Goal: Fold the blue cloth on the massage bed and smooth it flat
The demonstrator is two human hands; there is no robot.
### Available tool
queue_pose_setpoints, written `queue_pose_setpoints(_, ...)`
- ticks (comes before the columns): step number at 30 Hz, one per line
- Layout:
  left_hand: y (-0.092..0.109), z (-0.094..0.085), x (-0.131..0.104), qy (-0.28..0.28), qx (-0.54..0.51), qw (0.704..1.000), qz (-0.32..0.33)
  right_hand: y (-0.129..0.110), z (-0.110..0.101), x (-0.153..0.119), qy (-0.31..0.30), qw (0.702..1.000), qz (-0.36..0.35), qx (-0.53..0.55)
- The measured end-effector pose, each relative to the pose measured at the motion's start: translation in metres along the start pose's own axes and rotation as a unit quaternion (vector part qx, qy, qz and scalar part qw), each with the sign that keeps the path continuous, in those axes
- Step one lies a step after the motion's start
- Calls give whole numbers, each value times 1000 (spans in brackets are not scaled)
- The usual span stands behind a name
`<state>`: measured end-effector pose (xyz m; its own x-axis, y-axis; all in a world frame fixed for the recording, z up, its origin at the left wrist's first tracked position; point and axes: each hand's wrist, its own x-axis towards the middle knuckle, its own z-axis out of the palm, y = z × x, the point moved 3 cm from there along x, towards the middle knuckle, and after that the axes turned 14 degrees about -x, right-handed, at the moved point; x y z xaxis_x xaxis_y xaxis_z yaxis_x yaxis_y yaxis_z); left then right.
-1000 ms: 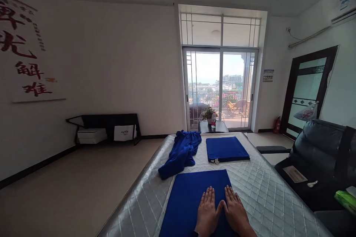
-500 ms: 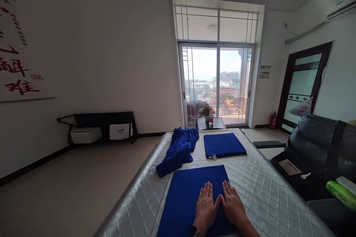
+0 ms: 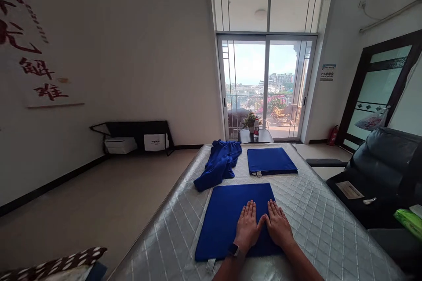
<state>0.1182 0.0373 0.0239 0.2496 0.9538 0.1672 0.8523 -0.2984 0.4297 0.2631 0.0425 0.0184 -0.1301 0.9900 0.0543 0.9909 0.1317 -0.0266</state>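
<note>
near blue cloth (image 3: 222, 219) lies flat on the quilted mattress (image 3: 329, 228), directly beneath both hands; most of its surface extends from 8 to 11 o'clock of the fingertips. foreshortening prevents a firm reading of its long axis. a white label (image 3: 211, 265) projects from its near edge at 7 o'clock. crumpled blue cloth (image 3: 220, 164) lies near the far left corner, at 11 o'clock. left hand (image 3: 248, 227): nearer to the cloth's centre, palm down, fingers extended and close together, resting on the upper surface and grasping nothing. right hand (image 3: 279, 225): palm down at the right edge, fingers likewise straight and free of any grip. the thumb tips appear to touch. far folded blue cloth (image 3: 272, 160) lies apart from both hands, at 12 o'clock.
</note>
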Motion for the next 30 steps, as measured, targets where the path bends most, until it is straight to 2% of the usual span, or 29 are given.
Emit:
queue_pose_setpoints(3, -12, -6, -6, -9, 4, 1000, -7, 0, -1, 0, 3, 1000, 0, -7)
queue_pose_setpoints(5, -28, -14, -16, -14, 13, 1000, -25, -1, -1, -1, 3, 1000, 1, -15)
queue_pose_setpoints(11, -107, -43, -68, 41, 57, 993, -96, 0, 4, -1, 9, 1000, 2, -22)
queue_pose_setpoints(14, -134, -51, -92, 71, 67, 990, -102, 0, 5, -1, 14, 1000, -3, -23)
queue_pose_setpoints(18, -138, -54, -105, 84, 66, 990, -93, 0, 3, -1, 16, 999, -2, -30)
queue_pose_setpoints(22, -133, -56, -103, 87, 61, 989, -101, -1, 2, -3, 11, 999, -1, -35)
queue_pose_setpoints(26, -135, -55, -103, 95, 52, 990, -92, -2, -1, -3, 10, 999, -1, -40)
queue_pose_setpoints(30, -134, -57, -105, 104, 44, 990, -85, -3, -11, -6, 8, 999, -8, -37)
